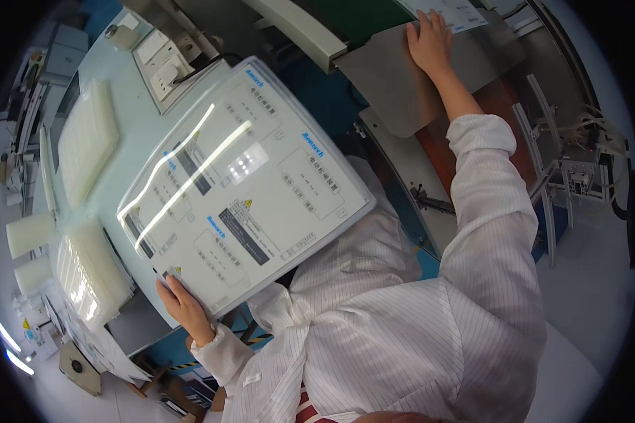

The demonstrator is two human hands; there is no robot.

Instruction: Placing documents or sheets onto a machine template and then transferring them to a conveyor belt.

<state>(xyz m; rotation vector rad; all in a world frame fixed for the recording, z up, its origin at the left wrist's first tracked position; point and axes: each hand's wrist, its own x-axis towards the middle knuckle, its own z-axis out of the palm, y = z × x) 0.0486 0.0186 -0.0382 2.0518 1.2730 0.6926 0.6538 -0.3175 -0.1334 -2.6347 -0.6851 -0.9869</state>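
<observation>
At far left, clear trays lie on the bench. The left hand pinches the near edge of a big glossy white sheet with blue and dark labels and small yellow triangles. Far right, the right hand lies spread on a grey plate, near a white paper.

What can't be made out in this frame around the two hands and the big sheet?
Head view only:
- Left hand: fingers on the glossy sheet at its near corner; any fingers under it are hidden by the sheet.
- Glare streaks wash out part of the sheet's printing.
- Right hand: lies flat on a grey metal plate; palm side hidden.
- Table under the sheet is covered.
- Translucent trays at left: contents too blurred.
</observation>
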